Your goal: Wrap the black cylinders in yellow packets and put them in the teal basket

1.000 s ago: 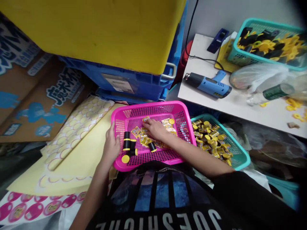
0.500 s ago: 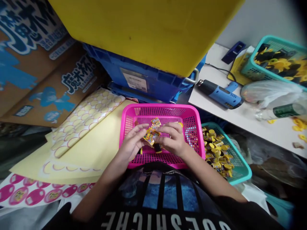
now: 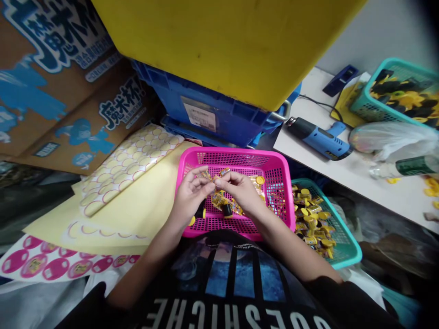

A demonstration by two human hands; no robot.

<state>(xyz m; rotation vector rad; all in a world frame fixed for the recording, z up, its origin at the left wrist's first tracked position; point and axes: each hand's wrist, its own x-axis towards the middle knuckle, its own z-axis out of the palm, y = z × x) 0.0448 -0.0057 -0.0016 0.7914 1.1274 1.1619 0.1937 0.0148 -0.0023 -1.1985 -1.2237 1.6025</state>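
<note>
My left hand (image 3: 192, 191) and my right hand (image 3: 242, 189) meet over the pink basket (image 3: 236, 232), thumbs and forefingers pinched together. Between the fingertips is a small piece of yellow printed plastic film (image 3: 216, 178), mostly covered by the fingers. Below, more printed film pieces (image 3: 219, 199) lie on the basket floor. A black bottle with a yellow cap (image 3: 227, 210) rests on its side among them, under my right hand. Near my left wrist is another dark piece with yellow (image 3: 200, 212), partly hidden. One round yellow cap (image 3: 260, 180) lies toward the basket's right side.
A teal basket (image 3: 346, 237) of yellow-capped bottles stands to the right. The white table (image 3: 360, 178) holds a blue heat gun (image 3: 320, 138) and another teal basket (image 3: 360, 107). Blue and yellow crates (image 3: 219, 50) rise ahead. Sticker sheets (image 3: 144, 201) and cartons (image 3: 82, 91) are on the left.
The printed film was spread flat between both hands; now my fingertips have come together and cover most of it. My hands have risen slightly, and more basket contents show beneath.
</note>
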